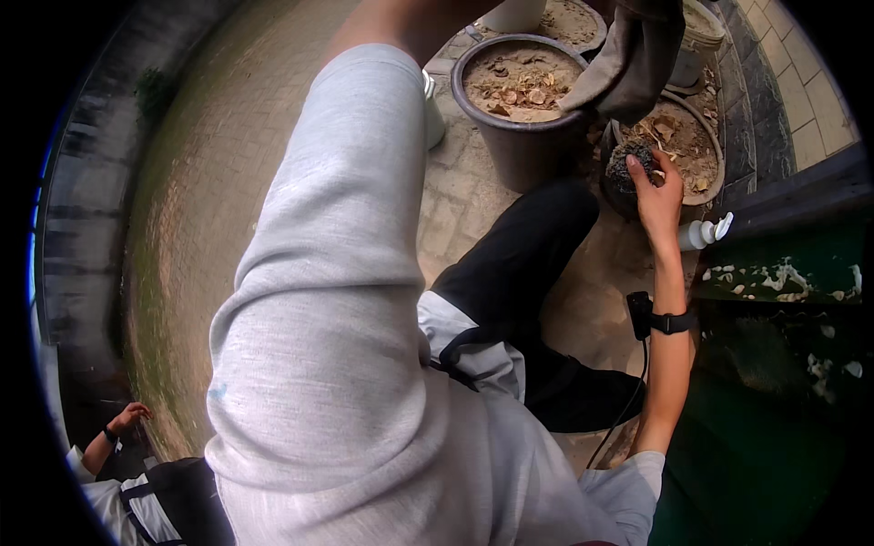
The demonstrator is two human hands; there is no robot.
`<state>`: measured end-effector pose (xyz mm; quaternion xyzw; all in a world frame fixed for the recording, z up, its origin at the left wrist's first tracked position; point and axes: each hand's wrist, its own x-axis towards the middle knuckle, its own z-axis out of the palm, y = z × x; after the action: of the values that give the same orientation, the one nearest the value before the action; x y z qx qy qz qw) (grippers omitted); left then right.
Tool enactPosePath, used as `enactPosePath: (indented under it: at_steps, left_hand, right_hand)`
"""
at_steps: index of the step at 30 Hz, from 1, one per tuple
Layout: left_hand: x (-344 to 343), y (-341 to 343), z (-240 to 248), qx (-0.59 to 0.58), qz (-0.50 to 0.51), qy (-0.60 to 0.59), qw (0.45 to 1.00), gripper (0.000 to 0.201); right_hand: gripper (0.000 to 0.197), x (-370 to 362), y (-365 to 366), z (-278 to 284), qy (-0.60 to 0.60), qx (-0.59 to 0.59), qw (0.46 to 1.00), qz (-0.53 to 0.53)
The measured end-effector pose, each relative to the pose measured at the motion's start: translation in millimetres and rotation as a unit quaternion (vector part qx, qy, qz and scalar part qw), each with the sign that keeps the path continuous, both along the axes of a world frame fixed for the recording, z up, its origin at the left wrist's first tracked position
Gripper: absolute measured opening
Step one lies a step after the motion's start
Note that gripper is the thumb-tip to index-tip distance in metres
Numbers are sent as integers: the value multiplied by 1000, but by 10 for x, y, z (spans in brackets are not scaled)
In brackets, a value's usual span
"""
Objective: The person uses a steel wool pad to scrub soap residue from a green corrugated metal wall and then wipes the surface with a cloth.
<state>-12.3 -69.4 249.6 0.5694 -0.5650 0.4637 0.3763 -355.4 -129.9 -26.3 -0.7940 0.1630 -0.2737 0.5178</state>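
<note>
Clasping a dark scrubber, right grip half-curled against it

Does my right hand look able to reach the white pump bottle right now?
Probably yes: the white pump bottle sits close by, its top uncovered, though your right hand holds a dark rough pad.

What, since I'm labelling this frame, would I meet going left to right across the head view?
Another person's hand → light grey left sleeve → central dark pot → right hand holding a dark scrubber → white pump bottle.
</note>
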Motion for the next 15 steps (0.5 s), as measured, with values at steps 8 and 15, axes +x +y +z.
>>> enactPosePath:
  at_steps: [8,15]
  left_hand:
    - [-172,729,1006,-81,-239,215,943,27]
    - [-56,33,1045,-179,-333,234,896,14]
  right_hand:
    - [33,1027,10,-327,-49,32,995,-87]
    - [76,1505,293,-279,-27,157,986,-47]
